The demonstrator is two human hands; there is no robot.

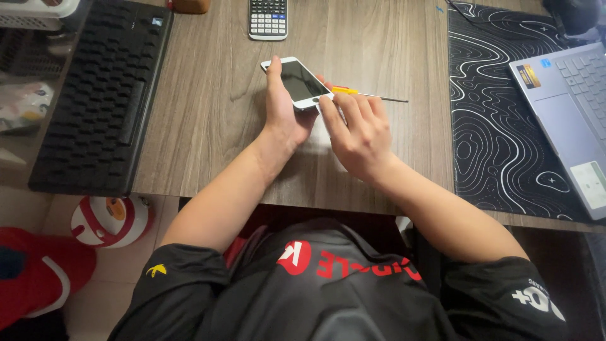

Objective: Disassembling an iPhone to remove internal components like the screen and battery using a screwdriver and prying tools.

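My left hand (285,113) grips the phone (298,82), thumb along its left edge and fingers wrapped under the back, so the white-framed screen tilts up off the desk (208,95) towards me. The phone sits mid-desk, just below the calculator (268,17) and between the black keyboard (104,88) and the patterned mat (499,126).

My right hand (358,129) is curled at the phone's lower end, fingertips pressed together near the bottom edge. I think they pinch something small there, a screw or the tip of a tool, but my own knuckles hide it and I cannot tell for sure. The screwdriver (369,95), yellow-handled with a thin shaft, lies on the desk just beyond my right fingers, touching nothing that I can see.

To do this well, I judge that the left hand has to be the vice: firm on the edges, no pressure on the glass, the bottom end presented square to the right hand. Resting my right wrist on the desk would steady the fingertips for fine work. Anything tiny should go straight down onto a bare patch of desk near me, well away from the edge and from the laptop (568,107), since a small part dropped here could roll to the floor.
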